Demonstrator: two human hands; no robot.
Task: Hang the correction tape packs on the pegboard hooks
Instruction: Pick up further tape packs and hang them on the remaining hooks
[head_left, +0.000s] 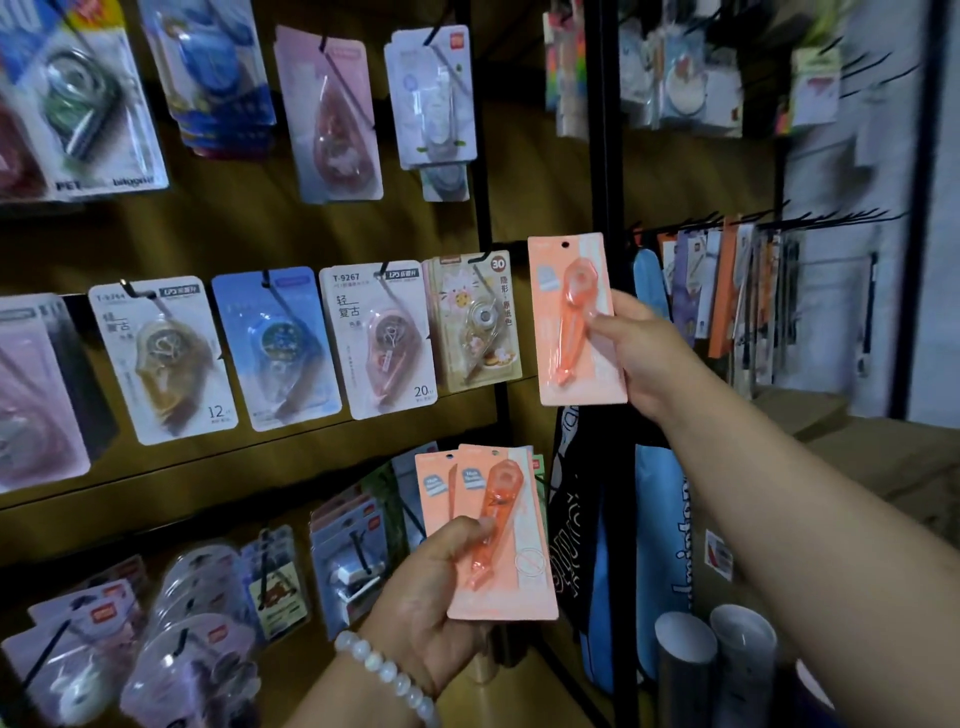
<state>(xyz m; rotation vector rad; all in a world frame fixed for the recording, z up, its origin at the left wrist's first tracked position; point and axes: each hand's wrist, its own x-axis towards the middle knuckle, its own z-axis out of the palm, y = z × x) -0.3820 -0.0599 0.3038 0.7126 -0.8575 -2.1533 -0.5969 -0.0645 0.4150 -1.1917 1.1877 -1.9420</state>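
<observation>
a dim shop interior stood here. brown display boards (249, 228) ran in tiers across the left, split by a black upright post (605, 156). to the right, a black rack (810, 218) of prongs carried hanging stationery. a pale wall (940, 260) closed the far right, with cardboard boxes (883, 452) stacked below it. light was low and warm.

head cam, single view | looked forward and slightly down, angled left along the pegboard (249, 228) | sat close, within arm's reach | both hands entered from the lower edge | no second view.
</observation>
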